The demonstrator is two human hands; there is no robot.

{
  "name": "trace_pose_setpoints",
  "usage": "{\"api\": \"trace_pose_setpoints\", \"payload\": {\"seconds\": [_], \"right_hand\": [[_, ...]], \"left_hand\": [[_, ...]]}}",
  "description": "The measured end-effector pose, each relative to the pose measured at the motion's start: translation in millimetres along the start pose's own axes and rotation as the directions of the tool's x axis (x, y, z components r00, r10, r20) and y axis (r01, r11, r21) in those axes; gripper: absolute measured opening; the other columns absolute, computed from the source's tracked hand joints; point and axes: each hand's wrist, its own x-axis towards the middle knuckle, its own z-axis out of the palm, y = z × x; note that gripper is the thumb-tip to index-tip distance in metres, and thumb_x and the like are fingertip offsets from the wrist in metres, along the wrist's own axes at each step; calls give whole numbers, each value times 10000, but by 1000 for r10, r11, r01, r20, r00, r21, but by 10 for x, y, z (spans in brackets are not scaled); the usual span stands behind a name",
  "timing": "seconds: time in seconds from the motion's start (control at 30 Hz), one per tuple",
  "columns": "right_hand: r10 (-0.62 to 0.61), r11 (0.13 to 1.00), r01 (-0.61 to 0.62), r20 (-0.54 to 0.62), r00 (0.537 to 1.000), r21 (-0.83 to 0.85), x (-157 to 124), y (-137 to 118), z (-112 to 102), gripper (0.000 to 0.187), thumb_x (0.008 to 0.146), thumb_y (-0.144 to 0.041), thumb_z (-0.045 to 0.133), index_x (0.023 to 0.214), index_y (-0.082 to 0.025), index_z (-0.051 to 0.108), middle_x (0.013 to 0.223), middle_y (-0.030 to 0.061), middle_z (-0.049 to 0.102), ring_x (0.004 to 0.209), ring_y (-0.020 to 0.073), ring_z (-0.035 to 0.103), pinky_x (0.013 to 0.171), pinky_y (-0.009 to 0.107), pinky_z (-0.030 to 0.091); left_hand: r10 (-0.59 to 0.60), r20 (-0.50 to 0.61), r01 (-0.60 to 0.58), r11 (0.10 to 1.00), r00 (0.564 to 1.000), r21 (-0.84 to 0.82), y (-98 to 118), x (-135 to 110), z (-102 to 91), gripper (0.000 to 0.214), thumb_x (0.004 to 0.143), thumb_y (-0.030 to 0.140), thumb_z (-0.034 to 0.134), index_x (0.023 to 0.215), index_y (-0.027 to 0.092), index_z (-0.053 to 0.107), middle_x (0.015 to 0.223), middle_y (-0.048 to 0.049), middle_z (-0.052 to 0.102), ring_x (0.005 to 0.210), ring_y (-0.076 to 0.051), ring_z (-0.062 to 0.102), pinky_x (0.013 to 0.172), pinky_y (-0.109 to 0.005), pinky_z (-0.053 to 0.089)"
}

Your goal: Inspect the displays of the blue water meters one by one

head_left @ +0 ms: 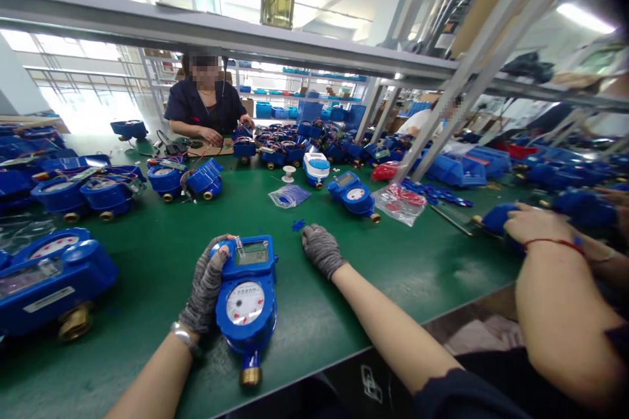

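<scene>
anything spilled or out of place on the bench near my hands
Small blue bits lie loose on the green mat, just beyond the right hand. The water meter under the left hand looks intact.

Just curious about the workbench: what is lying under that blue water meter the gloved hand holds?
The blue water meter lies on the green table mat, steadied by the left hand. Anything directly beneath it is covered.

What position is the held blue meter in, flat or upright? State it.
Flat: the meter lies dial-up on the table, left hand gripping its side.
</scene>
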Motion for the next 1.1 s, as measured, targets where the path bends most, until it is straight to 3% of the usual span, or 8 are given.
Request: {"api": "trace_pose_setpoints", "payload": {"seconds": [0.33,0.43,0.57,0.67,0.87,1.1], "right_hand": [[-19,990,24,-36,999,142,-54,-19,-162,204,945,-198,489,995,-119,670,1015,112,674,917,180,606,822,250,436],[-154,953,166,-69,986,252,-223,-175,-305,151,929,-216,546,991,-145,664,976,59,675,883,150,600,795,229,445],[-373,821,410,-171,912,397,-416,-398,-485,90,886,-155,595,921,-129,673,903,59,669,843,155,599,781,252,462],[-444,808,479,-178,878,343,-445,-493,-552,93,887,-159,597,904,-130,684,894,68,665,845,169,598,790,273,468],[-504,838,520,-133,853,163,-422,-536,-585,143,909,-220,599,946,-129,703,913,88,665,855,194,598,763,285,471],[-638,768,641,-106,763,-10,-583,-435,-501,214,914,-179,534,1008,-86,702,953,151,676,877,254,593,793,382,481]], "left_hand": [[-13,0,13,1000,1000,-6,-10,-14,4,448,895,444,603,1289,239,545,1202,-122,620,973,-301,655,769,-437,577],[-14,12,14,1000,1000,-14,-8,-22,20,443,896,441,601,1282,230,547,1196,-130,622,1012,-321,646,804,-466,568],[8,37,-7,1000,999,-20,0,-21,39,449,898,422,605,1296,225,540,1191,-124,627,1008,-307,649,829,-450,559],[3,38,-2,1000,999,-29,2,-15,43,470,896,427,609,1311,220,530,1183,-125,634,1020,-300,646,854,-445,549],[7,-6,-7,1000,1000,-4,10,-23,50,513,862,458,649,1299,212,546,1195,-115,630,1057,-291,629,924,-434,519],[50,34,-52,995,998,84,38,-48,96,412,865,462,638,1189,214,585,1139,-83,641,987,-265,646,825,-359,556]]}}
